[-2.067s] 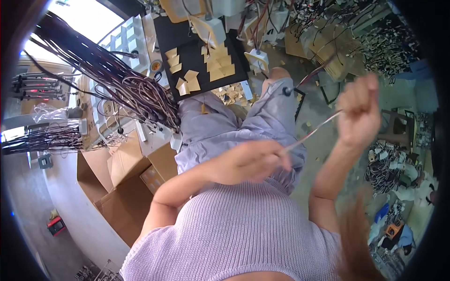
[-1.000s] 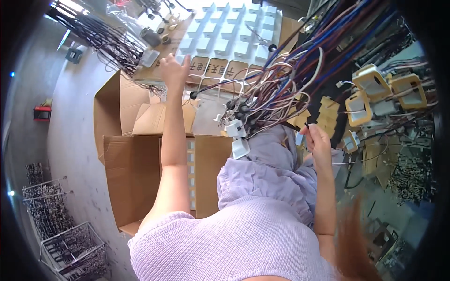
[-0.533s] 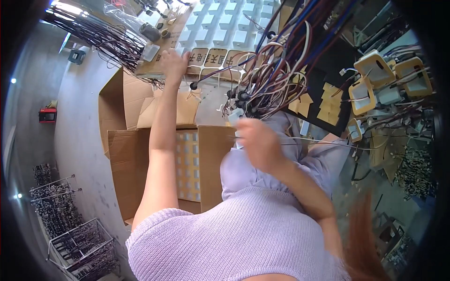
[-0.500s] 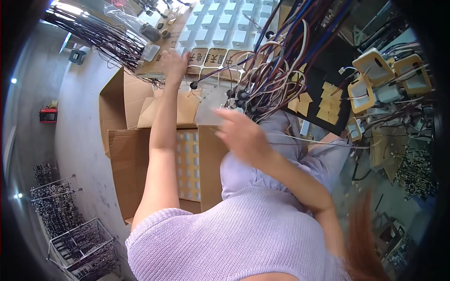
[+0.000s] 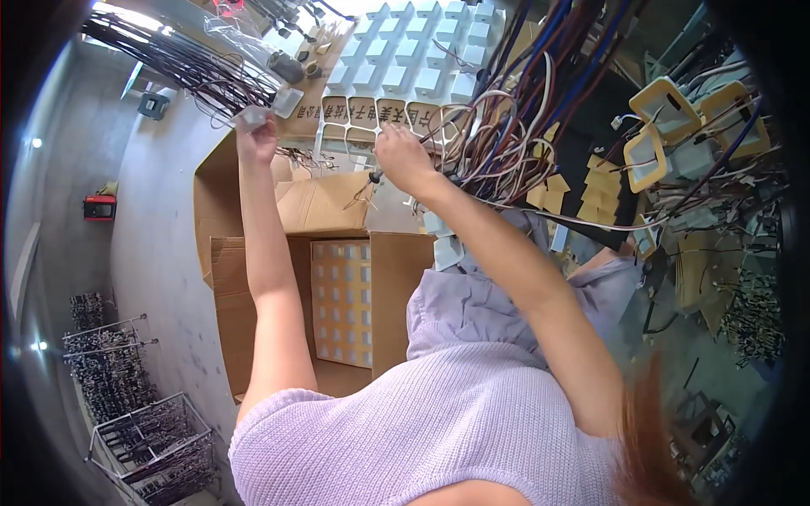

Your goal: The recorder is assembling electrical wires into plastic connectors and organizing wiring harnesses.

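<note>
My left hand is at the left end of the cardboard, its fingers closed on a small whitish translucent block. A similar whitish block lies right beside it. My right hand is at the near edge of a white grid-like tray, fingers curled; what they grip, if anything, is hidden. White boxy pieces stand in rows beyond it. Just below the right hand hangs a black round part with thin wires. A tangle of coloured cables lies to its right.
An open cardboard box stands below the work surface, holding a sheet of pale pieces. Black cables are bundled at the far left. Yellow-rimmed white parts with wires sit at the right. Wire racks stand at lower left.
My left hand has moved left from the tray's edge and closed on a whitish block. The right hand has reached forward to the tray's near edge. The view has shifted slightly.
</note>
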The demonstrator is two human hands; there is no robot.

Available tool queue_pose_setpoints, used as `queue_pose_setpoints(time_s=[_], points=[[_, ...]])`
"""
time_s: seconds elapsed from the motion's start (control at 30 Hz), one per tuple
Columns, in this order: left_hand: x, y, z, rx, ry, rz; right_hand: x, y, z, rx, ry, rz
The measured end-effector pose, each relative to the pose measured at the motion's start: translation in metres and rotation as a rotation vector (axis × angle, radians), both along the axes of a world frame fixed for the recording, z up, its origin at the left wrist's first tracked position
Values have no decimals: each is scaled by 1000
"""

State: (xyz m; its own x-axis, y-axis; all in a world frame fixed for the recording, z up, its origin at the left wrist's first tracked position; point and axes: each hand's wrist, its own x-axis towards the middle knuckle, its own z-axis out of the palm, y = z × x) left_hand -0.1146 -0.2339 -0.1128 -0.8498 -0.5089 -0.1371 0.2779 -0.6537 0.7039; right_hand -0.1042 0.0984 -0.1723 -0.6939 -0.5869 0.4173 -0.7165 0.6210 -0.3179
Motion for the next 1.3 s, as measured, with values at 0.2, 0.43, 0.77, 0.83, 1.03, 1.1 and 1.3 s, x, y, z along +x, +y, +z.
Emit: queue_pose_setpoints(time_s=[0.2, 0.43, 0.77, 0.83, 1.03, 1.1, 1.3], points=[[120, 186, 60, -270, 134, -126, 111, 90, 101, -608, -288, 303], [193, 358, 64, -258, 40, -845, 168, 249, 147, -761, -731, -83], [164, 430, 70, -94, -39, -1230, 188, 310, 149, -861, -418, -319], [163, 434, 67, -120, -13, -1235, 191, 314, 150, -860, -449, -328], [161, 437, 51, -429, 107, -1175, 192, 321, 151, -770, -531, -390], [160, 438, 49, -518, 162, -1143, 192, 321, 151, -626, -393, -390], [151, 439, 47, -831, 384, -1117, 188, 330, 152, -576, -557, -398]])
